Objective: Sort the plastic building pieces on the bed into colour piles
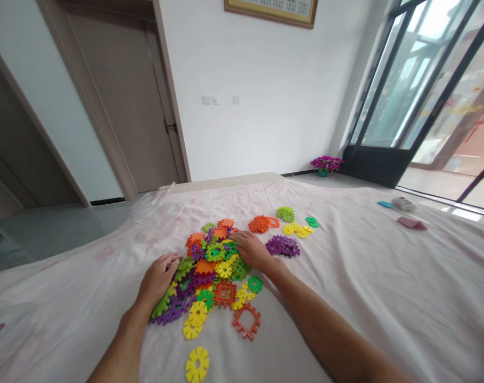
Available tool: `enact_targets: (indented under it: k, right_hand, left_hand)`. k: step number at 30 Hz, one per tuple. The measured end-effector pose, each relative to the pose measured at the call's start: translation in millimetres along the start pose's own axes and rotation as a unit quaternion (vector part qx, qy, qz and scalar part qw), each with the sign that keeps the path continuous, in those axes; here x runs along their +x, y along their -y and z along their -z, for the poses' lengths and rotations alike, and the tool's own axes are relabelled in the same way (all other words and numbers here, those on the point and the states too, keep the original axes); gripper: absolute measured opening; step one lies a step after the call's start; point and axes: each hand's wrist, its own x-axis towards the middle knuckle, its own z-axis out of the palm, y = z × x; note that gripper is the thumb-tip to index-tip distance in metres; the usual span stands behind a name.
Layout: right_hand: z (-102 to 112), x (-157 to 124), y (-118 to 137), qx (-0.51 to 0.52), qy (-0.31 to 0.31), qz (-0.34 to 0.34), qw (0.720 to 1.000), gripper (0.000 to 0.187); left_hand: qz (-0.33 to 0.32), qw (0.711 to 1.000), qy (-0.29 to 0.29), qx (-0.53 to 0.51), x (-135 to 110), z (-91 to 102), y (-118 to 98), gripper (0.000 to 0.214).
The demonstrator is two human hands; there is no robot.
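Observation:
A heap of plastic interlocking toy pieces (205,267) in orange, purple, yellow and green lies on the cloth before me. My left hand (158,277) rests against the heap's left side, its fingers loosely curved and apart beside green pieces. Across the heap's upper right reaches my right hand (250,249), fingers stretched over green pieces; its fingertips are partly hidden, and I see nothing lifted in it. Beyond that hand lie separate groups: orange squares (259,224), light green pieces (285,214), yellow discs (297,230) and purple pieces (283,246).
A pale patterned cloth (369,276) covers the broad surface. Clear plastic (154,207) lies at the back left. To the far right are a pink item (411,223), a whitish packet (403,204) and a blue item (385,204). Loose yellow discs (197,364) lie near me.

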Motion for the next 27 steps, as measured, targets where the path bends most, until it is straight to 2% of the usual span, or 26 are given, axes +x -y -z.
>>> enact_targets:
  k: [9, 12, 15, 18, 20, 24, 27]
  right_hand:
    - [-7.4, 4.5, 17.3, 0.046, -0.009, 0.093, 0.995, 0.031]
    - [-8.4, 4.7, 20.2, 0.072, -0.019, 0.090, 0.993, 0.026]
    - [-4.6, 4.5, 16.6, 0.104, -0.066, 0.009, 0.992, 0.025]
    - [5.2, 6.8, 5.4, 0.136, -0.131, -0.109, 0.976, 0.025]
    - [13.7, 9.0, -5.4, 0.138, -0.153, -0.160, 0.965, 0.025]
    - [32.7, 9.0, -27.2, 0.120, -0.151, -0.208, 0.959, 0.026]
    - [50.2, 2.9, -37.3, 0.158, -0.099, -0.230, 0.955, 0.025]
  left_hand:
    - [0.004, 1.000, -0.005, 0.010, 0.1, 1.3, -3.7, 0.040]
    - [0.004, 1.000, -0.002, 0.008, 0.3, 1.0, -3.1, 0.041]
    - [0.007, 1.000, -0.001, 0.009, 0.3, 1.0, -2.4, 0.041]
    - [0.008, 1.000, 0.000, 0.009, 0.2, 1.0, -1.7, 0.041]
    - [0.009, 1.000, 0.000, 0.009, 0.2, 0.8, -1.2, 0.041]
    - [0.006, 1.000, -0.002, 0.011, 0.6, 0.2, -0.4, 0.041]
    - [0.003, 1.000, -0.005, 0.012, 0.9, -0.6, 1.1, 0.040]
